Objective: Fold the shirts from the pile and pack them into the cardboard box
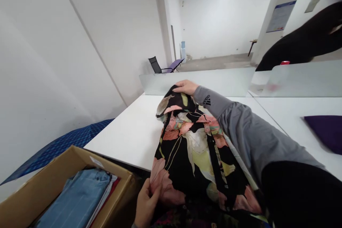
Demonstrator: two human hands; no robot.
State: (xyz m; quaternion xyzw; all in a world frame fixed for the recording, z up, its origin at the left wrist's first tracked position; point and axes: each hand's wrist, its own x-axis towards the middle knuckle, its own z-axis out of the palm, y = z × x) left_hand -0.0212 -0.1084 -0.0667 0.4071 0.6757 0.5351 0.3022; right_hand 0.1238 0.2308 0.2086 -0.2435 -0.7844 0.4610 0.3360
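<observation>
A black garment with a pink, green and white flower print (pixel 192 149) lies stretched from the white table (pixel 133 131) toward me. My right hand (pixel 186 87), in a grey sleeve, reaches across and grips the garment's far end, fingers curled over the cloth. At the bottom of the view, my left hand (pixel 146 203) pinches the garment's near edge, thumb on top of the fabric.
An open cardboard box (pixel 53 174) with folded blue and red clothes stands at lower left. A purple cloth (pixel 324 131) lies on the table at right. Frosted dividers (pixel 227 80) line the table's far edge. Another person's dark sleeve (pixel 307 42) shows beyond them.
</observation>
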